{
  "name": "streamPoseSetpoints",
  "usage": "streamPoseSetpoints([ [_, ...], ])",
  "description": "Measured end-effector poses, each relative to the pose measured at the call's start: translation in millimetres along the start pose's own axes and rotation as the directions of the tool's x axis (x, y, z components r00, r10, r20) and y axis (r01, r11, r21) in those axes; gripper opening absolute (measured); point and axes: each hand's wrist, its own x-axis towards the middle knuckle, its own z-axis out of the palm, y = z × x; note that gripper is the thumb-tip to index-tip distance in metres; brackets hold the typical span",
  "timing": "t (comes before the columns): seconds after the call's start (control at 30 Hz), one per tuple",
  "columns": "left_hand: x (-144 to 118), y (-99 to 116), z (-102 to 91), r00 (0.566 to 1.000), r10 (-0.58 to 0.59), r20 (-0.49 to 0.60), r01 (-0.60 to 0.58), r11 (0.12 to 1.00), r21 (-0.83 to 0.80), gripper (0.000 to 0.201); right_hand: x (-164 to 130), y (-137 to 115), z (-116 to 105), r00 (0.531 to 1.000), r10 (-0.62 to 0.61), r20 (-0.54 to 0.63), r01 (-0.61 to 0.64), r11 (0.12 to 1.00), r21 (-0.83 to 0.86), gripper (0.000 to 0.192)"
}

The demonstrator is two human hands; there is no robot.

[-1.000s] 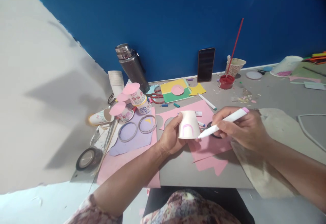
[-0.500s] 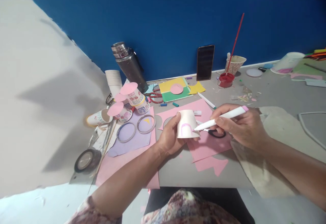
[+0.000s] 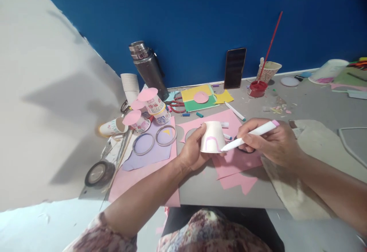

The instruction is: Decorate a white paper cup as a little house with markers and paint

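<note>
My left hand (image 3: 192, 151) is closed around a white paper cup (image 3: 212, 131), held upside down above the table. On the cup's side runs a pinkish-purple arch line. Between the fingers of my right hand (image 3: 266, 141) is a white marker (image 3: 249, 137) with a pink end. Its tip meets the lower right end of the arch, near the cup's rim. Pink paper sheets (image 3: 229, 168) lie beneath the hands, and scissors with a dark handle (image 3: 245, 150) are partly hidden behind my right hand.
Decorated cups with pink paper discs (image 3: 147, 94) stand at left, near a thermos (image 3: 150, 70) and stacked cups (image 3: 129, 86). Two rings of tape (image 3: 143, 144) lie on purple paper. A phone (image 3: 235, 68) leans on the wall, left of a red paint jar (image 3: 258, 88).
The marker tip has moved down and slightly right, and the arch's right leg now reaches toward the rim. The left hand keeps its hold on the cup. The view has shifted slightly.
</note>
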Motion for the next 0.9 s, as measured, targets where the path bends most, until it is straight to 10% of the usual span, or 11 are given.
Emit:
streamPoseSetpoints([
  [0.23,2.4,-2.7,-1.7,0.999,0.036,-0.017,-0.036,0.999,0.033,0.051,4.4,0.0,-1.7,0.985,-0.032,-0.167,0.041,0.998,0.047,0.018],
  [0.9,0.8,-10.9,0.4,0.977,0.179,-0.117,-0.145,0.956,0.255,0.062,-7.9,-4.9,7.8,0.931,-0.362,0.046,0.357,0.876,-0.325,0.014],
])
